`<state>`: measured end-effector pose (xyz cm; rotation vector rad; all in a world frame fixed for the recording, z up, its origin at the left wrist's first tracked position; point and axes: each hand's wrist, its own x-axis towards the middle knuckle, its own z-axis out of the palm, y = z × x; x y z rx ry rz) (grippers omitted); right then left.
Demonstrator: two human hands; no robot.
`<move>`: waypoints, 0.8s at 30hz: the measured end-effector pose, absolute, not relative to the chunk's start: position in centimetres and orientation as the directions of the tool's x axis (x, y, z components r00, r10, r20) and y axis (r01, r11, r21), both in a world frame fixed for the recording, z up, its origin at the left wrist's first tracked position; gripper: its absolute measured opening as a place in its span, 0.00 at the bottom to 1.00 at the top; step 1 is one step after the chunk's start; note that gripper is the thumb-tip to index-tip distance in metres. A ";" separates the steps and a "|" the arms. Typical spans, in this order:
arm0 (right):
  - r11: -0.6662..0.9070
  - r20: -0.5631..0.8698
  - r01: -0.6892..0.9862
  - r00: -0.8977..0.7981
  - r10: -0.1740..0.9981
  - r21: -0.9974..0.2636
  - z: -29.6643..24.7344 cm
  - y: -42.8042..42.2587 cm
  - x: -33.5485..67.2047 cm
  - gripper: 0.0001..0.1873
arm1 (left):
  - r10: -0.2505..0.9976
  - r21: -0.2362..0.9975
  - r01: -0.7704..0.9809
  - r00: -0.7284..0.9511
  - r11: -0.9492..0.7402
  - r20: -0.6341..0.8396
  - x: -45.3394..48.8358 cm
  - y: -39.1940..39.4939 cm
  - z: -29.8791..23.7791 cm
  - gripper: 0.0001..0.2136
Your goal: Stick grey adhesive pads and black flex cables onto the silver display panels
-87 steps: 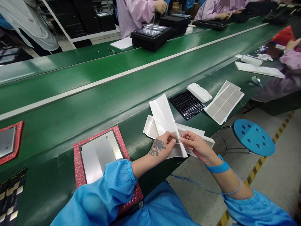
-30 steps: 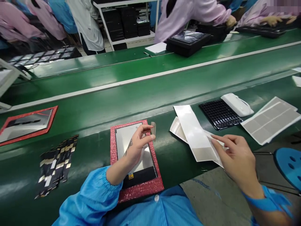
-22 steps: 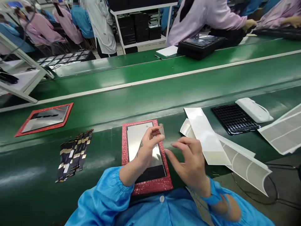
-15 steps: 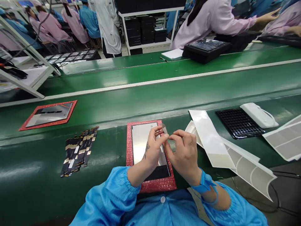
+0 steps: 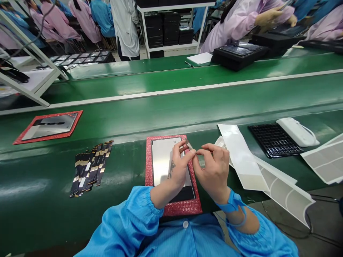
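Note:
My left hand [image 5: 179, 166] is closed, pinching a small thin strip, see-through or greyish [image 5: 188, 144], above the upper right of a flat display panel [image 5: 162, 153]. My right hand [image 5: 214, 169] meets it with thumb and forefinger pressed together, right at the left fingertips; what lies in that pinch is too small to make out. The panel has a silvery back and a black lower band. Under it lies a red bubble-wrap sheet [image 5: 149, 167]. My left hand and wrist cover part of the panel.
Left of the panel lie several black-and-gold flex strips [image 5: 91, 167]. White label sheets [image 5: 242, 159], a black grid tray [image 5: 273, 141] and a white device [image 5: 297, 132] are to the right. Another panel [image 5: 52, 125] rests on the green belt [image 5: 150, 110]. Co-workers sit beyond.
My hands stay together at the strip, the right fingers pinched more closely. The other panel on the belt has shifted left. A co-worker across has raised a flat object.

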<state>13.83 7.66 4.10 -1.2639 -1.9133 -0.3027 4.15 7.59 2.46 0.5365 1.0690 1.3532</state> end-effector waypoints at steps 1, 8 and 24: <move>0.471 0.731 0.854 -0.173 0.660 -0.223 4.1 7.7 13.9 0.06 | 0.945 0.831 -0.522 -0.126 0.195 -0.301 4.1 7.6 2.5 0.24; 0.474 0.687 0.799 -0.109 0.719 -0.370 4.8 8.4 16.0 0.03 | 0.946 0.758 -0.612 -0.048 0.225 -0.319 2.8 7.3 3.3 0.23; 0.406 0.353 0.360 -0.204 0.913 -0.840 4.9 8.3 15.0 0.07 | 0.870 0.625 -0.729 -0.083 0.279 -0.485 -1.3 5.2 2.2 0.17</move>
